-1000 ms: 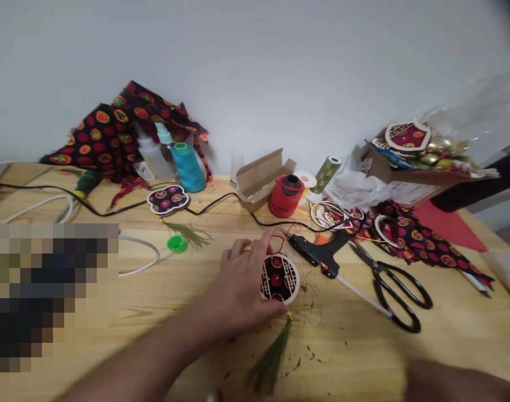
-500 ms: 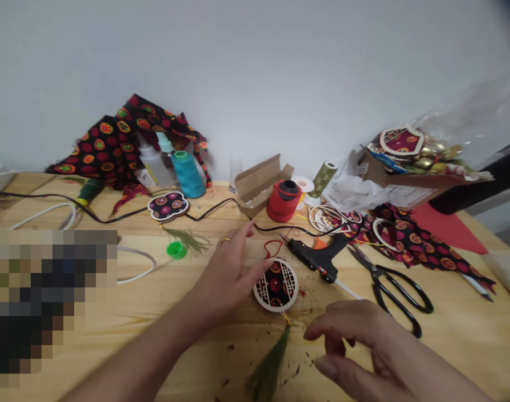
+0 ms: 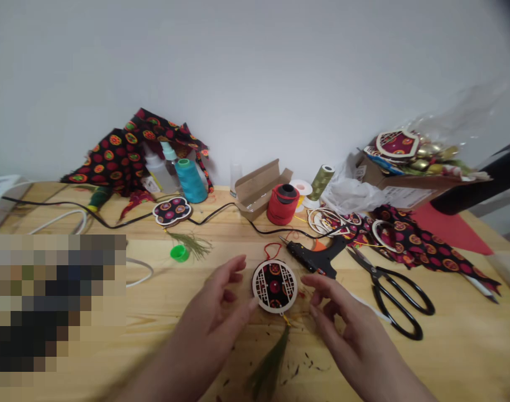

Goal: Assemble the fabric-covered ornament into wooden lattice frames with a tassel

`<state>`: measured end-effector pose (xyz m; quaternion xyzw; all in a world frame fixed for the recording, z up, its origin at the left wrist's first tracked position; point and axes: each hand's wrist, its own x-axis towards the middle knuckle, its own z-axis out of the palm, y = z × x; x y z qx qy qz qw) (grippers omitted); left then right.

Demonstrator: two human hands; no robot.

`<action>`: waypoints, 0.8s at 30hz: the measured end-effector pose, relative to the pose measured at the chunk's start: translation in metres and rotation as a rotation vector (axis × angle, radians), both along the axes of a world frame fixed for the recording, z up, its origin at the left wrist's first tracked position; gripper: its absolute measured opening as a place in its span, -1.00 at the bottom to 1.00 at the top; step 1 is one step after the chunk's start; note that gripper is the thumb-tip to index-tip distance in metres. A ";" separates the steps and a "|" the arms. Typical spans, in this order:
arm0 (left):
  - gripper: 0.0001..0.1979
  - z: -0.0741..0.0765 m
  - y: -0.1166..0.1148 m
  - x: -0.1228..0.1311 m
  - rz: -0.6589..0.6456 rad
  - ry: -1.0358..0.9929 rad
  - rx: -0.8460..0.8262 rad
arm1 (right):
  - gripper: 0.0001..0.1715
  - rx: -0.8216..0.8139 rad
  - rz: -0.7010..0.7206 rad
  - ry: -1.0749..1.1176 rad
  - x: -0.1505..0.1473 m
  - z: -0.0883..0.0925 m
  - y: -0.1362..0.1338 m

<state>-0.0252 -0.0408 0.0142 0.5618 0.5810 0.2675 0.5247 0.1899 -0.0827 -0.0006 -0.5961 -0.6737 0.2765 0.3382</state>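
A round pendant (image 3: 275, 286) with a pale wooden lattice frame over dark patterned cloth lies flat on the table. A red cord loop (image 3: 273, 250) tops it, and a green tassel (image 3: 270, 363) hangs from its lower edge. My left hand (image 3: 221, 304) is at its left, fingers apart, the thumb tip at the rim; whether it touches I cannot tell. On the other side, my right hand (image 3: 342, 312) has curved fingers and a gap to the thumb, holding nothing. Beyond it lie a black glue gun (image 3: 316, 255) and black-handled scissors (image 3: 391, 290).
Dark scraps are scattered around the tassel. A green cap (image 3: 179, 253) and a flower-shaped pendant (image 3: 172, 211) lie to the left. Behind stand a blue thread cone (image 3: 192, 181), a small cardboard box (image 3: 259, 190) and a red roll (image 3: 282, 204). A black cable (image 3: 213, 212) crosses the table.
My left hand has drawn back from the pendant's upper left to its left side. My right hand has moved up and in, close to the pendant's right edge. The pendant stays in place.
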 end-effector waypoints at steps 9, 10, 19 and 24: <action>-0.34 -0.003 -0.018 -0.009 0.202 -0.318 -0.316 | -0.41 0.142 -0.009 -0.125 -0.021 -0.012 0.020; -0.34 -0.003 -0.018 -0.009 0.211 -0.330 -0.317 | -0.36 0.152 0.002 -0.146 -0.024 -0.011 0.022; -0.26 0.003 -0.021 0.003 0.328 -0.357 -0.303 | -0.11 0.077 -0.052 -0.356 -0.042 -0.005 0.031; -0.25 -0.001 -0.015 -0.001 0.294 -0.354 -0.245 | -0.13 0.055 -0.061 -0.423 -0.048 -0.008 0.032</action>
